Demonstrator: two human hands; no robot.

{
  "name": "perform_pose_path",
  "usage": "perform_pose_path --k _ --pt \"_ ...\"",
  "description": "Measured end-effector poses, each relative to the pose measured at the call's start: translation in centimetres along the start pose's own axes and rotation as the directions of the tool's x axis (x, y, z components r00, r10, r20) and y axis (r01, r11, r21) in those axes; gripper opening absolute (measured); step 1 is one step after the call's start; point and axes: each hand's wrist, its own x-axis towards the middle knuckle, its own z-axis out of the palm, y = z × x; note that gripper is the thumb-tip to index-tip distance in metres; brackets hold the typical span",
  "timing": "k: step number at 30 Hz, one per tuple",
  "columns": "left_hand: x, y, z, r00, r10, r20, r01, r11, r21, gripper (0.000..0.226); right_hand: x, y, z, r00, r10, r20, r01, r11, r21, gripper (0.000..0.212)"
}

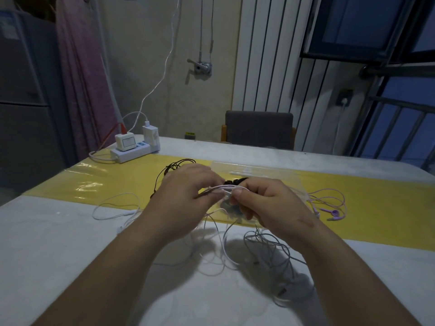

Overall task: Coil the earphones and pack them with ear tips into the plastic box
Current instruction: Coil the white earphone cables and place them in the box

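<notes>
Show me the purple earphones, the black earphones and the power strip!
purple earphones (334,211): head view, an earbud.
black earphones (173,165): head view, cable loop.
power strip (131,155): head view, its white body.

The left hand (186,194) and right hand (270,203) partly hide the plastic box (259,172).

Pinching a pale earphone cable (221,189) between left hand (186,194) and right hand (268,203), fingertips almost meeting above a white table (58,243). Trailing from that pinch, loose loops down onto the tabletop. Just behind the fingers, small black bits (231,182), possibly ear tips, too blurred to tell. Under and beyond the right hand, a clear plastic box (263,171) on a glossy yellow strip (106,182). Black earphones (175,165) behind the left hand, purple earphones (332,211) far right, a grey cable (277,250) tangled nearer. At back left, a white power strip (131,152) with two chargers plugged in.
</notes>
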Motion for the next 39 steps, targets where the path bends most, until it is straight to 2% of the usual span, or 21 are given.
perform_pose_path --k 2,4,6,8,10,13,17,20,25,28,30,33,35,37,39 --pt "0.0 0.0 -0.2 0.994 -0.037 -0.107 0.037 0.999 -0.004 0.024 -0.1 -0.2 -0.2 1.000 -0.005 -0.013 0.005 1.000 -0.007 0.024" --pt "0.0 -0.1 -0.6 0.961 -0.140 -0.239 0.128 0.989 -0.069 0.014 -0.1 -0.2 -0.4 0.999 -0.002 -0.038 0.002 1.000 0.002 0.023" --pt "-0.1 -0.2 -0.8 0.903 -0.272 -0.332 0.213 0.956 -0.202 0.015 0.0 -0.1 -0.6 0.998 -0.007 -0.061 0.005 0.999 -0.032 0.024" --pt "0.0 -0.2 -0.8 0.864 -0.330 -0.379 0.232 0.931 -0.283 0.017 0.0 0.1 -0.7 0.997 -0.019 -0.073 0.010 0.993 -0.120 0.024" --pt "0.0 -0.2 -0.9 0.865 -0.369 -0.340 0.241 0.899 -0.365 0.017 0.0 0.2 -0.7 0.996 -0.021 -0.090 0.001 0.974 -0.226 0.024" --pt "0.2 -0.3 -1.4 0.885 -0.427 -0.184 0.282 0.808 -0.517 0.015 0.1 0.3 -0.7 0.985 -0.067 -0.156 0.018 0.954 -0.298 0.027" --pt "0.3 0.0 -2.1 0.877 -0.460 0.137 0.422 0.602 -0.678 0.016 0.0 0.1 -0.4 0.980 -0.078 -0.182 0.050 0.987 -0.155 0.033" --pt "0.2 0.2 -2.2 0.888 -0.412 0.204 0.445 0.662 -0.603 0.015 0.0 0.0 -0.4 0.974 -0.061 -0.219 0.065 0.998 0.011 0.031" --pt "0.0 0.3 -2.3 0.892 -0.341 0.295 0.451 0.689 -0.567 0.025 0.2 -0.2 -1.2 0.925 -0.071 -0.374 0.115 0.988 0.098 0.032" --pt "-0.2 0.1 -2.1 0.855 -0.357 0.377 0.507 0.728 -0.462 0.037 0.3 -0.4 -1.5 0.904 0.092 -0.417 0.094 0.910 0.405 0.029" --pt "-0.2 -0.3 -1.9 0.831 -0.418 0.367 0.541 0.762 -0.356 0.036 0.3 -0.5 -1.9 0.895 0.160 -0.417 0.078 0.862 0.500 0.028" --pt "-0.3 -0.4 -1.8 0.832 -0.460 0.310 0.538 0.806 -0.245 0.032 0.4 -0.5 -2.4 0.906 0.215 -0.365 0.050 0.801 0.596 0.029" --pt "-0.2 -0.3 -1.8 0.863 -0.417 0.285 0.488 0.834 -0.259 0.024 0.4 -0.4 -2.5 0.926 0.256 -0.276 -0.013 0.755 0.655 0.026" --pt "-0.3 0.0 -1.9 0.893 -0.368 0.260 0.440 0.835 -0.329 0.023 0.3 -0.5 -2.4 0.940 0.297 -0.171 -0.102 0.720 0.686 0.017" --pt "-0.2 0.0 -1.9 0.908 -0.344 0.238 0.418 0.757 -0.503 0.021 0.2 -0.5 -2.1 0.949 0.296 -0.113 -0.154 0.743 0.651 0.014"
